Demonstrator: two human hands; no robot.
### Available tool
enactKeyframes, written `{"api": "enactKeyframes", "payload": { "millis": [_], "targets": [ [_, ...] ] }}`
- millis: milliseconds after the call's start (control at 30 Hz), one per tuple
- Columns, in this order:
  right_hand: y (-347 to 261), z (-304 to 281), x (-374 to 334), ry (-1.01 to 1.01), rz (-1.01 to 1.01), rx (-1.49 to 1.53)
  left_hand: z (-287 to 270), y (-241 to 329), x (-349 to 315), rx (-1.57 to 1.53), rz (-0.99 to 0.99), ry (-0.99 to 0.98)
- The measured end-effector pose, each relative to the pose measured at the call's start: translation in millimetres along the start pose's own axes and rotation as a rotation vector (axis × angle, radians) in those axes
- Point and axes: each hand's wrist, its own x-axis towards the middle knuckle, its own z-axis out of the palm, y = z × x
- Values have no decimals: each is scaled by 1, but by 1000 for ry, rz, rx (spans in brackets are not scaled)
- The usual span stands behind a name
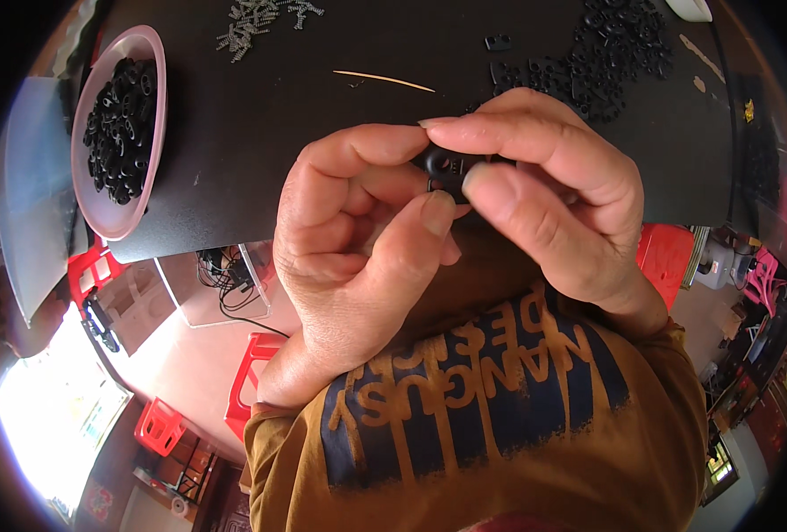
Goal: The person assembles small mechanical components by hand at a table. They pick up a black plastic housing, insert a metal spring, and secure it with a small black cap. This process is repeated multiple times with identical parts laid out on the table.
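Between my two hands, just off the table's near edge, is a small black plastic cord lock with a round hole. My left hand pinches its left side, with the forefinger on top and the thumb below. From the right, my right hand grips it between forefinger and thumb. The fingertips cover part of the piece, and its lower side is hard to make out. Beyond my right hand lies a spread pile of loose black plastic parts. Small metal springs lie in a heap at the far left.
A pink bowl filled with black cord locks stands at the table's left. A thin wooden stick lies on the dark table. One black part sits apart from the pile. A red stool is below, left of me.
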Motion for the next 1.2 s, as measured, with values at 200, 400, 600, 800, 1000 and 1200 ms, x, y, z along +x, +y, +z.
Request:
{"api": "enactKeyframes", "payload": {
  "millis": [200, 400, 600, 800, 1000, 1200],
  "targets": [
    [7, -3, 2, -58, -137, -141, -5, -5, -1, -40, 46, -50],
    [9, -5, 5, -86, -240, -280, -6, -5, 0, -86, 56, -70],
    [13, -5, 5, -90, -260, -298, -7, -7, 3, -176, 110, -145],
    [18, -3, 4, -63, -328, -341, -6, -10, 4, -202, 195, -184],
    [21, -2, 5, -65, -366, -403, -8, -11, 5, -241, 169, -189],
    [25, 2, 4, -21, -403, -415, -11, -13, 5, -193, 154, -197]
  ]
}}
